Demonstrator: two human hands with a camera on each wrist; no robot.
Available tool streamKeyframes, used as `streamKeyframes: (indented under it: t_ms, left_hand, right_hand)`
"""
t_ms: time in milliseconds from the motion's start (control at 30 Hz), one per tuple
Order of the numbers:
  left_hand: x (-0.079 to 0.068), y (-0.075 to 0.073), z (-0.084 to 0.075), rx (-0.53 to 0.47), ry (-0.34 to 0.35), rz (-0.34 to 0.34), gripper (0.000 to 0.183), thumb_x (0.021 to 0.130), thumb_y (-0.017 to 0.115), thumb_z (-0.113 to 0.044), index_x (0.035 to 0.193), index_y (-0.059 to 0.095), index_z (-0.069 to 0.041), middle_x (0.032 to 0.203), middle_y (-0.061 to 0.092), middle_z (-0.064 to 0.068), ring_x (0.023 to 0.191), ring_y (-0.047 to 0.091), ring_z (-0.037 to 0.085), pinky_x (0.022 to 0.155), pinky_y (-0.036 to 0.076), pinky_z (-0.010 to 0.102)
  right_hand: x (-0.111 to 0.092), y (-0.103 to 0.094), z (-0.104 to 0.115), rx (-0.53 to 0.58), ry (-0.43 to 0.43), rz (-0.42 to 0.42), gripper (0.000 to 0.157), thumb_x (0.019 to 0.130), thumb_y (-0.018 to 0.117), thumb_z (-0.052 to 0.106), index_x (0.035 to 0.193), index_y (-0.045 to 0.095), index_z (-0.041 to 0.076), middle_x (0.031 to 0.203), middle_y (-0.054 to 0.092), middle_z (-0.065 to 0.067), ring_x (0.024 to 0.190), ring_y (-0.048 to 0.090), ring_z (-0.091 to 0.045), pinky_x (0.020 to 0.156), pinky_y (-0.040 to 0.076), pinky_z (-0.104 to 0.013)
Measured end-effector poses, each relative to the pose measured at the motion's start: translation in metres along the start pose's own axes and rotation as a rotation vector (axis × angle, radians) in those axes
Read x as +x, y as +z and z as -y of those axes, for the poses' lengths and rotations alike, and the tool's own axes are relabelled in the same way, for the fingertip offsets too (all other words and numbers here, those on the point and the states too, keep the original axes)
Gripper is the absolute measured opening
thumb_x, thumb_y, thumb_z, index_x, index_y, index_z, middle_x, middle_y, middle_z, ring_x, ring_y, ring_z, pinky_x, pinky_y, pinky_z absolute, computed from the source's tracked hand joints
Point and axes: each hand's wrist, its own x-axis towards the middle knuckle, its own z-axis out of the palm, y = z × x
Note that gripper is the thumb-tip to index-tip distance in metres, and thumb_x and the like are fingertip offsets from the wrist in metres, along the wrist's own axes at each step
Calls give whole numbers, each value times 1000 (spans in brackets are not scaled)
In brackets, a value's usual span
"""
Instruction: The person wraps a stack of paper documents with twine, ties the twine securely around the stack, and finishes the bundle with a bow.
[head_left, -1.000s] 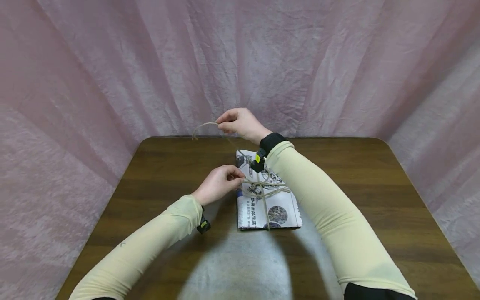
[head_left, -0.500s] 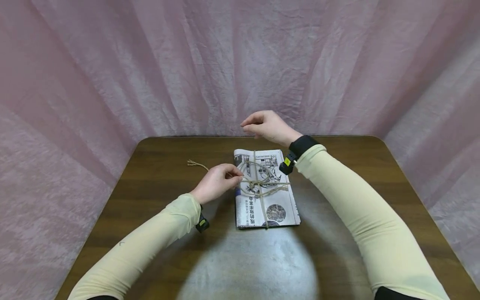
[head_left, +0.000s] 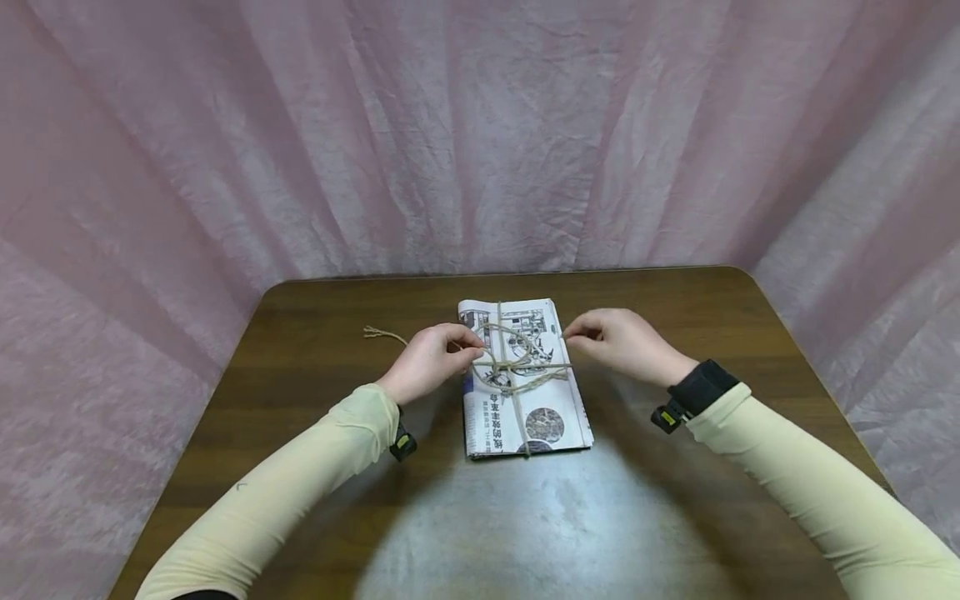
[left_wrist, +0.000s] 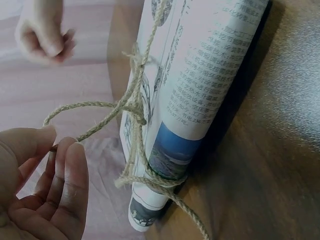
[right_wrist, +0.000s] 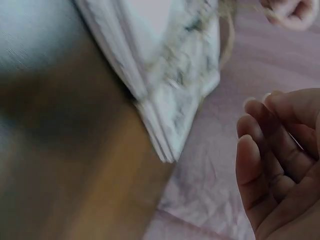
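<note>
A folded stack of newspapers (head_left: 555,396) lies on the table, with jute twine (head_left: 517,365) crossed over it and knotted near its middle. At the stack's left edge, my left hand (head_left: 427,362) pinches a loop of the twine between thumb and fingers; the left wrist view shows this loop of twine (left_wrist: 82,105) raised off the paper. My right hand (head_left: 622,340) hovers at the stack's right edge, fingers loosely bent. Seen in the right wrist view, the right hand (right_wrist: 285,165) holds nothing.
A frayed twine end (head_left: 382,332) trails onto the wooden table (head_left: 315,400) left of the stack. Pink curtain (head_left: 480,142) hangs behind the table and along both sides. Both forearms reach in from the front.
My right hand has let go of the twine end and moved right and down to the stack's right side. That end dropped onto the table. My left hand keeps its pinch.
</note>
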Motion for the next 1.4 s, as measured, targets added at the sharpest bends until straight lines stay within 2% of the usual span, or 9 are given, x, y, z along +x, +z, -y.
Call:
streamKeyframes:
  t_ms: [100,200,400,600,867,1067,1267,1400]
  left_hand:
    - [1,-1,1,4,4,-3,10,95,69,-21,102,75,-18,97,68,-6,77,62,12,66,54,31]
    - [3,-2,1,9,1,-12,9,94,69,-21,101,76,-20,96,67,-7,77,63,11,66,54,31]
    - [7,-2,1,2,-3,-26,8,93,71,-22,100,73,-19,93,68,-6,81,63,11,69,54,30]
    - [10,2,-1,-37,-8,-27,15,92,71,-17,105,68,-12,92,67,-2,82,64,13,68,55,29]
    - [11,4,-3,-55,2,-13,17,92,66,-11,110,66,-10,97,66,0,86,63,13,70,55,29]
    - [10,5,-4,-76,17,-14,22,92,65,-9,113,64,-4,99,66,2,87,63,15,73,54,30]
    - [10,6,-6,-47,16,-30,18,91,67,-11,107,62,-6,97,65,1,87,62,14,74,54,29]
    - [9,3,-5,-33,10,-28,18,92,66,-12,110,64,-8,100,66,-1,86,62,13,71,53,30]
  right_hand:
    - [-9,17,3,-10,-26,-11,12,94,68,22,103,75,23,94,70,11,77,60,-7,68,50,-32]
    - [-6,31,13,41,-24,-28,11,94,69,23,102,76,23,94,69,12,78,60,-7,68,50,-31]
    - [18,49,37,120,-36,-30,13,94,70,29,102,76,22,90,68,13,80,61,-8,68,50,-32]
    - [39,62,47,140,-42,-25,16,90,72,32,102,76,22,85,66,14,79,59,-6,67,49,-30]
    - [44,68,50,165,-62,-58,4,91,72,27,92,74,24,83,66,14,77,60,-7,68,49,-30]
    - [44,69,49,169,-39,-43,4,91,70,25,90,73,22,81,66,11,75,59,-8,66,50,-30]
    - [45,70,47,175,-52,-48,6,91,72,28,94,74,23,84,66,13,77,60,-8,68,50,-30]
    - [45,72,47,162,-65,-59,5,91,71,28,92,74,23,83,66,13,76,59,-7,68,49,-30]
